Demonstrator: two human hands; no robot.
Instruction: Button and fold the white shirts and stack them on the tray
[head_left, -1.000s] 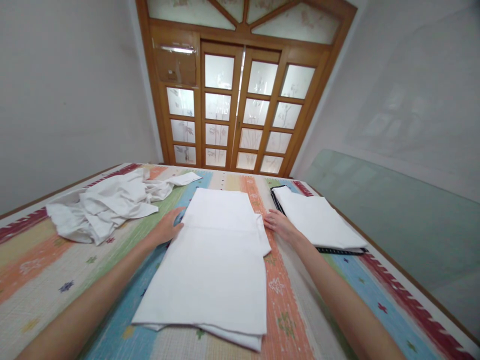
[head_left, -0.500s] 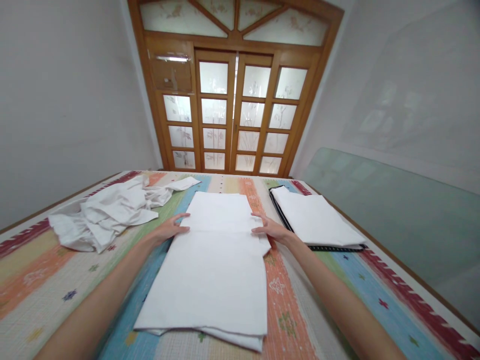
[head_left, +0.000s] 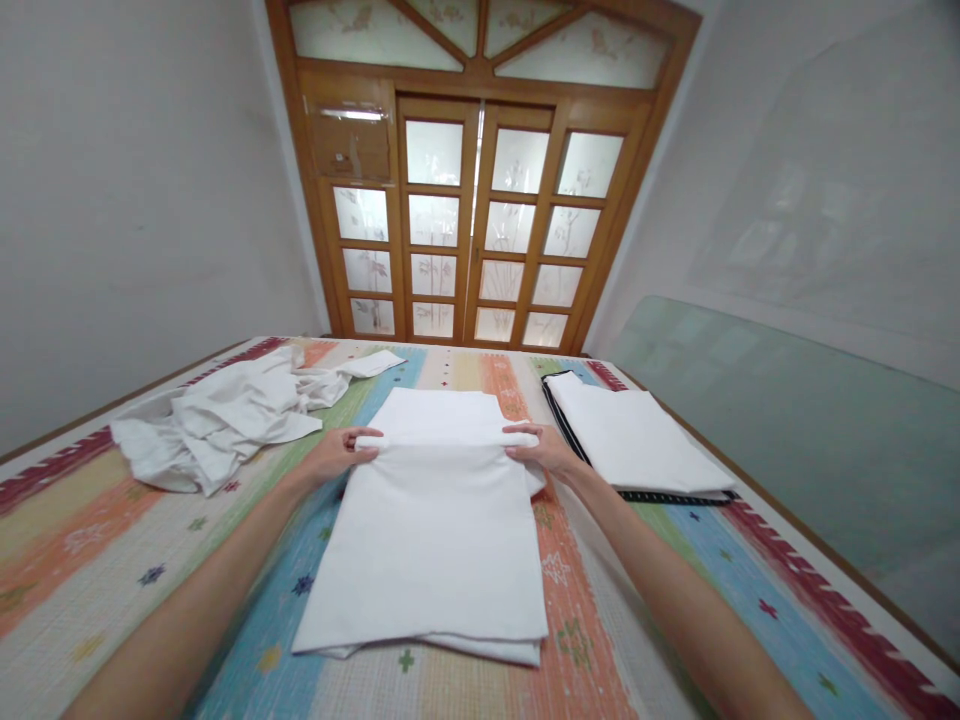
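A folded white shirt (head_left: 427, 560) lies flat on the table in front of me, its length running away from me. Across its middle a raised fold of cloth is pinched up. My left hand (head_left: 337, 452) grips the left end of this fold between thumb and fingers. At the right end, my right hand (head_left: 546, 448) pinches the same fold. A bit of loose white cloth sticks out beneath my right hand. At the near edge, the shirt's layers lie slightly apart.
A crumpled white garment (head_left: 232, 415) lies on the left of the table. On the right is a stack of folded white cloth (head_left: 637, 435) with a black edge below. A striped, colourful tablecloth (head_left: 247, 600) covers the table. Wooden glass-paned doors (head_left: 469, 220) stand beyond.
Both hands have closed on the shirt's middle and lifted a fold of it. The shirt's near edge has drawn away from me a little.
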